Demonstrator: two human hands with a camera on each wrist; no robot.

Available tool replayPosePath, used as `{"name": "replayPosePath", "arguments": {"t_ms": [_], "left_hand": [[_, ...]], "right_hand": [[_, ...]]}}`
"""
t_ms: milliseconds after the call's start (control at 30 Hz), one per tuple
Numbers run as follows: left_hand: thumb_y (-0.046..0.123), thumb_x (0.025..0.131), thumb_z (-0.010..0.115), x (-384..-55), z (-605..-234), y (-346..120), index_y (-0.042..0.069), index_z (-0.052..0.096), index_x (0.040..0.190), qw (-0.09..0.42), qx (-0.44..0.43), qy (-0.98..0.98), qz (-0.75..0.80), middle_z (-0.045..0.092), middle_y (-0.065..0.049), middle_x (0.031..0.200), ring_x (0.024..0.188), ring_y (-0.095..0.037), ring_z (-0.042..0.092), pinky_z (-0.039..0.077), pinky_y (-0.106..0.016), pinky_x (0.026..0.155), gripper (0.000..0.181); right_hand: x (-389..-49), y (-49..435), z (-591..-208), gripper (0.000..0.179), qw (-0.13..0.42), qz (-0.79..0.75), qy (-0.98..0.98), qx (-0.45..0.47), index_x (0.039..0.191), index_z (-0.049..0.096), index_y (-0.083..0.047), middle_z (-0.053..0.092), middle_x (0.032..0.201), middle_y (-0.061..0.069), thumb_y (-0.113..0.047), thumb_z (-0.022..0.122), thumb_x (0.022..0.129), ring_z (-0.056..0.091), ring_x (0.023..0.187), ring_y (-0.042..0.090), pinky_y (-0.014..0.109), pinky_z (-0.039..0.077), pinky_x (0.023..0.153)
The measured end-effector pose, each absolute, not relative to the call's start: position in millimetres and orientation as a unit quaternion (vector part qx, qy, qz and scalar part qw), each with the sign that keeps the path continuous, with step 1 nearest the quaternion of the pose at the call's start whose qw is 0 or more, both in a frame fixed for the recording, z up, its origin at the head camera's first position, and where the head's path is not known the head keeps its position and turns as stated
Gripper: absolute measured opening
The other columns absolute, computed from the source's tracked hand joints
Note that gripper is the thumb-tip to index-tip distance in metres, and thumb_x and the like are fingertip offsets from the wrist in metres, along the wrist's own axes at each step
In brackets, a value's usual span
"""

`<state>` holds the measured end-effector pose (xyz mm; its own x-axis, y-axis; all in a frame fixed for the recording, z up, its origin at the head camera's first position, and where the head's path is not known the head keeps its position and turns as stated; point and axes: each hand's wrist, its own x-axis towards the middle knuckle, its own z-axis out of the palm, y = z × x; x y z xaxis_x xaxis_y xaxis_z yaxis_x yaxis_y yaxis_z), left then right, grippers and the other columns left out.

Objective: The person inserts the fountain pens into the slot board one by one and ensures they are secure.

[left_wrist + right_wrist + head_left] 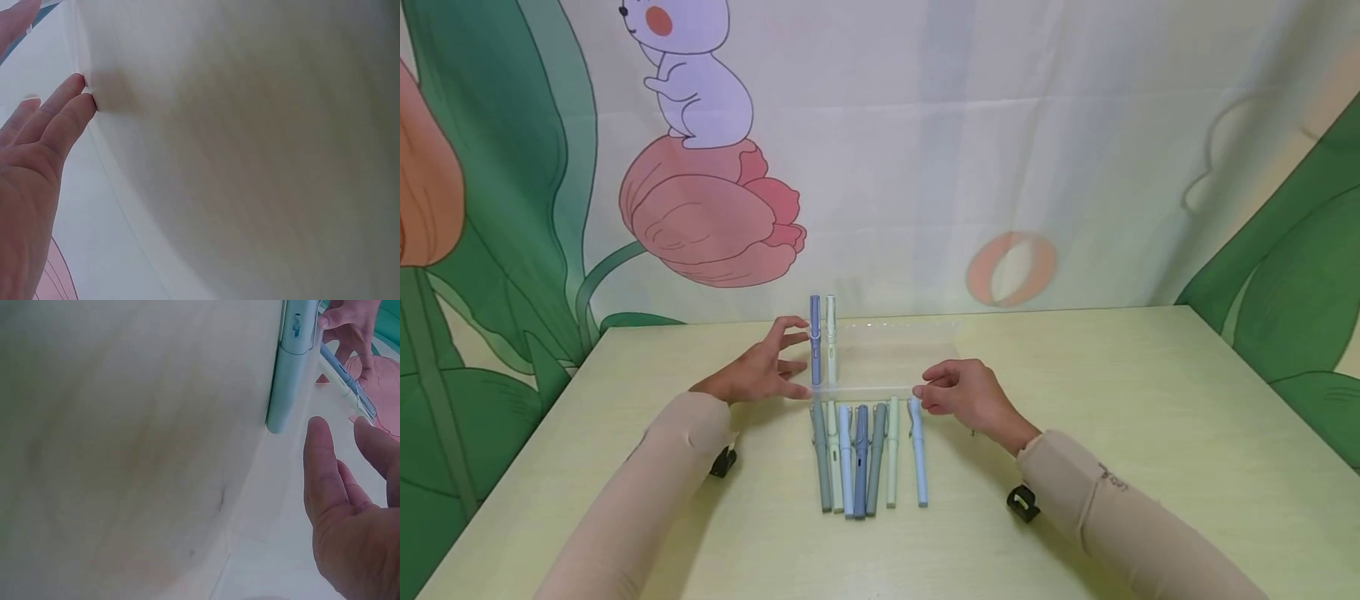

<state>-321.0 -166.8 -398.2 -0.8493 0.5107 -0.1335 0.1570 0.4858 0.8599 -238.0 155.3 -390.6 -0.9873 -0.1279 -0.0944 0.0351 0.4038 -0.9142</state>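
Note:
A clear plastic tray (895,357) lies toward the back of the table. At its left end a violet-blue pen (816,354) and a pale mint pen (831,337) lie side by side. My left hand (760,368) spreads its fingers around the tray's left end, beside the violet-blue pen. Near the front right corner hovers my right hand (966,392), thumb and fingers apart and nothing between them in the right wrist view. Just below its fingertips is a light blue pen (918,458), close but apart from them in the right wrist view.
In front of the tray, several pens lie in a row, among them a dark blue pen (861,462) and a light green pen (892,454). A curtain (880,167) with printed flowers hangs behind the table (1112,400).

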Motion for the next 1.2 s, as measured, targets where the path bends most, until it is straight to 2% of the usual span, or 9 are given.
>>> {"name": "replayPosePath", "arguments": {"t_ms": [533, 833, 1033, 1200], "left_hand": [[0.002, 0.081, 0.082, -315.9, -396.0, -169.2, 0.029, 0.012, 0.148, 0.188, 0.197, 0.832, 0.483, 0.018, -0.015, 0.164, 0.139, -0.043, 0.04, 0.042, -0.054, 0.106, 0.1], [0.001, 0.082, 0.08, -319.6, -398.0, -171.2, 0.03, 0.012, 0.148, 0.195, 0.199, 0.828, 0.486, 0.018, -0.014, 0.164, 0.14, -0.042, 0.039, 0.042, -0.053, 0.106, 0.099], [0.0, 0.082, 0.08, -320.8, -395.7, -169.7, 0.029, 0.013, 0.149, 0.188, 0.203, 0.828, 0.488, 0.019, -0.014, 0.164, 0.14, -0.042, 0.039, 0.041, -0.054, 0.107, 0.099], [0.002, 0.083, 0.081, -320.6, -397.6, -168.6, 0.028, 0.012, 0.149, 0.187, 0.208, 0.828, 0.486, 0.019, -0.015, 0.164, 0.14, -0.042, 0.039, 0.039, -0.054, 0.109, 0.099]], "right_hand": [[-236.9, 149.5, -395.2, 0.038, 0.08, -0.456, 0.886, -0.003, 0.11, 0.069, 0.004, 0.074, 0.091, 0.008, -0.024, 0.081, 0.086, 0.071, 0.072, 0.017, 0.034, 0.06, 0.074], [-236.3, 141.4, -396.4, 0.038, 0.066, -0.431, 0.9, 0.011, 0.106, 0.07, 0.004, 0.074, 0.086, 0.008, -0.023, 0.083, 0.083, 0.069, 0.065, 0.015, 0.03, 0.057, 0.07], [-237.7, 137.2, -396.3, 0.033, 0.056, -0.399, 0.915, 0.012, 0.099, 0.074, 0.0, 0.071, 0.072, 0.003, -0.027, 0.084, 0.082, 0.066, 0.064, 0.013, 0.029, 0.054, 0.069], [-239.2, 135.5, -397.5, 0.028, 0.055, -0.363, 0.93, 0.012, 0.089, 0.075, -0.004, 0.066, 0.061, 0.0, -0.029, 0.085, 0.08, 0.062, 0.064, 0.013, 0.027, 0.048, 0.062]]}}
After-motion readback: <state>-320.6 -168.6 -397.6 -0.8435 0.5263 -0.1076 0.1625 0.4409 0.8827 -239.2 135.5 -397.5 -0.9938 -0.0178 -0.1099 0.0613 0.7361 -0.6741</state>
